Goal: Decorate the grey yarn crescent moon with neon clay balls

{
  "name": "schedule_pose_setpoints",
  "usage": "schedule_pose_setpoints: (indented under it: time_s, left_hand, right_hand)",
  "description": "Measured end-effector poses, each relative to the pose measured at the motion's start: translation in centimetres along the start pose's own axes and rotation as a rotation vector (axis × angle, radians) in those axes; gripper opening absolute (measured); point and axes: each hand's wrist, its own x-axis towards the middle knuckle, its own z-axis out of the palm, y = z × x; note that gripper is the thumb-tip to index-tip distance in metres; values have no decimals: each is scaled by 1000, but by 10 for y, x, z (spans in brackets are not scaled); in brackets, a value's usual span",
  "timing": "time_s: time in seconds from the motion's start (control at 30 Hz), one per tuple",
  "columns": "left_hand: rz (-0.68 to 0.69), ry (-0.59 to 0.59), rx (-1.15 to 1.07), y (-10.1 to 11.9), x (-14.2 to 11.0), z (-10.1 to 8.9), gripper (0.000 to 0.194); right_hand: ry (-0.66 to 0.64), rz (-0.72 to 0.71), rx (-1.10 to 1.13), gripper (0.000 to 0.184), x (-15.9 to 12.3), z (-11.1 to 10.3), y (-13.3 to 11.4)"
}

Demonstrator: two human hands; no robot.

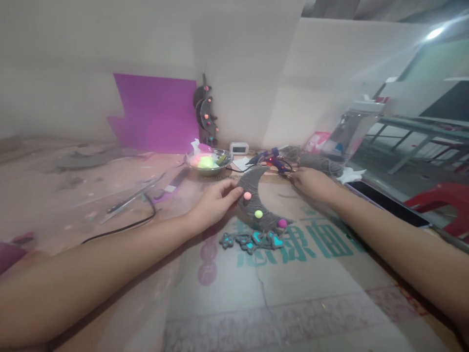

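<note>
My left hand [219, 204] is closed on the outer edge of a grey yarn-wrapped crescent moon [252, 188], its thumb lying on the face. Pink, yellow-green and purple pom-poms [258, 214] dot the moon's lower half. Just below lie small grey yarn shapes [250, 242] with turquoise centres, a flower and hearts among them. Farther right, my right hand [311, 183] is closed at a thin dark item whose kind I cannot make out. Close beyond its fingertips rests a blue glue gun [275, 164] with a small red light.
Behind the moon stand a metal bowl [209, 168] of pom-poms and a white digital clock [239, 148]. Grey yarn [318, 163], a clear plastic container [350, 129] and a phone [388, 203] line the right. A purple sheet [157, 115] and a hanging moon ornament [205, 115] are against the wall.
</note>
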Motion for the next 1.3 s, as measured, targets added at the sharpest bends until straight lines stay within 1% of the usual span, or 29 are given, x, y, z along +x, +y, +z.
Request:
schedule_pose_setpoints:
  time_s: [0.1,0.2,0.27,0.33,0.4,0.43,0.5,0.57,0.6,0.67,0.73,0.8,1.03,1.3]
  left_hand:
    - [7,11,0,-1,1,0,25]
    - [-11,20,-68,-3,2,1,23]
    - [-57,24,-153,-3,2,2,20]
    - [-95,36,-223,-3,3,3,17]
    - [-106,47,-255,-2,4,4,14]
    - [-103,52,-263,-2,4,4,13]
    - [-93,59,-279,-2,4,4,12]
    - [-82,65,-297,-1,4,4,11]
    - [-79,64,-306,-1,4,4,10]
    - [-83,61,-324,0,3,4,10]
    - [-91,52,-337,0,3,5,11]
    - [-102,38,-345,0,3,5,13]
    - [-150,-29,-341,0,3,4,18]
    - [-139,-51,-350,-2,4,4,23]
  right_hand:
    - [-33,106,-49,29,0,-11,-1]
    - [64,173,-27,35,2,-30,-3]
    - [148,181,17,39,3,-41,-7]
    - [199,170,68,42,0,-48,-15]
    - [224,111,157,45,-7,-52,-28]
    - [239,50,209,45,-11,-52,-36]
    - [269,-136,270,43,-22,-53,-54]
    - [296,-331,199,39,-32,-53,-71]
    - [320,-402,146,37,-36,-53,-78]
    - [374,-481,51,33,-41,-53,-86]
    - [429,-494,-9,31,-43,-52,-90]
    - [446,-491,-43,30,-44,-51,-91]
    - [387,-587,-39,35,-47,-41,-91]
    - [335,-605,-11,42,-45,-30,-82]
